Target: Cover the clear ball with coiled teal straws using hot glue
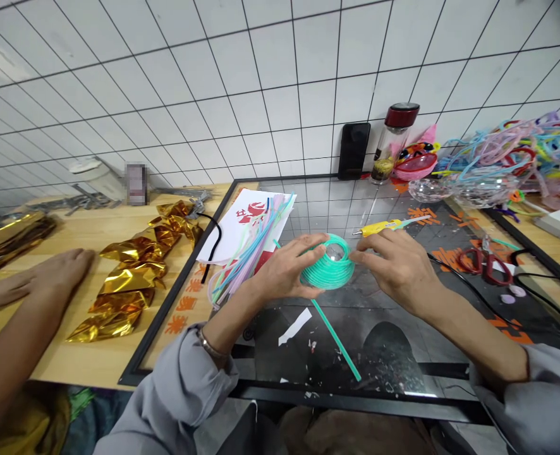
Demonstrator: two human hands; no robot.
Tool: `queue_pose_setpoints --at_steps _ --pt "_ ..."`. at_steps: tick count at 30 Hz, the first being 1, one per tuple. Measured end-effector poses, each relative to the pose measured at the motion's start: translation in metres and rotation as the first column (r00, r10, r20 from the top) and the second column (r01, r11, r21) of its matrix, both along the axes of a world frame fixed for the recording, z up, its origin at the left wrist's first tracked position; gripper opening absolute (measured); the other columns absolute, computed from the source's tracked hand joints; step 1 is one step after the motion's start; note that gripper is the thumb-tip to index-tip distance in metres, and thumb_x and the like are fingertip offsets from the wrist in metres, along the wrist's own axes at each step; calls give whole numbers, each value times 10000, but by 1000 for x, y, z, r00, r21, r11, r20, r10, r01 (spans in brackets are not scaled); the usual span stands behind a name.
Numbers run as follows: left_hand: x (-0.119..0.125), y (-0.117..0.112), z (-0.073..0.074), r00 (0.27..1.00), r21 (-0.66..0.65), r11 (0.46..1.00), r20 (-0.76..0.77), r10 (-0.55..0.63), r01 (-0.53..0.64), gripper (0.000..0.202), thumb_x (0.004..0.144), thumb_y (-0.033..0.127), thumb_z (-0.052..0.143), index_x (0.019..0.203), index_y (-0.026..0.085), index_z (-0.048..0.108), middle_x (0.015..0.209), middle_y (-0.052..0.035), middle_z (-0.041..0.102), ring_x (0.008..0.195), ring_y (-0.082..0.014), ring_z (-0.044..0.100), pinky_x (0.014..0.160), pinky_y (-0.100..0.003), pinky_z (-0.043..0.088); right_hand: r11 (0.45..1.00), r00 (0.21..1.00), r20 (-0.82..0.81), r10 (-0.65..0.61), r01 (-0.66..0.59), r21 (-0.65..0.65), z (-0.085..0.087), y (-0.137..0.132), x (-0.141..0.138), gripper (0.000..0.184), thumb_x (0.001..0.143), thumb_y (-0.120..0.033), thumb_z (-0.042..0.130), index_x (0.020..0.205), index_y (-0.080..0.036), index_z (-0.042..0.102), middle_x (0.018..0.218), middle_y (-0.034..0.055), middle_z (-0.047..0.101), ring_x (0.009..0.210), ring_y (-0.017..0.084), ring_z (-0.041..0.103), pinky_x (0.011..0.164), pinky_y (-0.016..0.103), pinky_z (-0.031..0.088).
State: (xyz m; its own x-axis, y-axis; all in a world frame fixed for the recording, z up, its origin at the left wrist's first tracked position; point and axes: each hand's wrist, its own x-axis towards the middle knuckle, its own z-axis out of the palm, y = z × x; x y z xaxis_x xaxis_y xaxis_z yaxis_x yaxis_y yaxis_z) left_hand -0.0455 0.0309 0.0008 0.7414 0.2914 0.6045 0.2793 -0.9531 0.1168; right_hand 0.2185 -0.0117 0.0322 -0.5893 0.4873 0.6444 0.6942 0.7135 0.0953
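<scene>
My left hand (287, 265) is wrapped round a mint-green round piece (327, 273) built of coiled tubing, wider at the belly and with a round opening at the top. My right hand (396, 262) is closed, its thumb and fingertips at the right side of the coil's rim. A yellow pen-like tool (373, 229) with a thin metal tip sticks out above the right fingers, pointing left; a pale strip extends from its other end. Beneath the coil, a straight green strip (337, 341) lies on the dark glass tabletop. What the right fingertips pinch is hidden.
Pastel strips (249, 246) lie on white paper (232, 215). Red scissors (486, 262) and black cords are at the right. A phone (354, 150) and a glass bottle (391, 145) stand by the wall. Another person's hands (57, 278) rest left, near gold foil (133, 272).
</scene>
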Motion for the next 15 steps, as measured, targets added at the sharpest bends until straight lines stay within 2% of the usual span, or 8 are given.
queue_pose_setpoints --at_steps 5,10,15 --pt "-2 1 -1 999 16 999 17 -28 28 961 838 412 753 1562 309 130 1468 -206 524 1377 -341 547 1035 -548 555 996 999 40 27 -30 81 0 -1 -7 335 985 -65 406 952 -203 710 941 77 740 795 168 658 680 297 514" --pt "-2 -2 2 999 -1 999 21 -38 38 973 832 400 759 1571 304 133 1456 -206 537 1362 -335 560 1025 -534 568 968 998 25 56 -61 245 -2 0 -11 278 960 -34 455 976 -177 692 953 98 760 823 183 698 708 306 574" --pt "0 -7 6 997 -43 997 11 -70 70 959 846 345 739 1576 311 118 1466 -197 531 1375 -321 549 1038 -522 567 973 995 -24 98 -91 211 -10 3 -13 256 956 -48 484 1009 -178 698 1009 116 767 870 202 727 721 329 608"
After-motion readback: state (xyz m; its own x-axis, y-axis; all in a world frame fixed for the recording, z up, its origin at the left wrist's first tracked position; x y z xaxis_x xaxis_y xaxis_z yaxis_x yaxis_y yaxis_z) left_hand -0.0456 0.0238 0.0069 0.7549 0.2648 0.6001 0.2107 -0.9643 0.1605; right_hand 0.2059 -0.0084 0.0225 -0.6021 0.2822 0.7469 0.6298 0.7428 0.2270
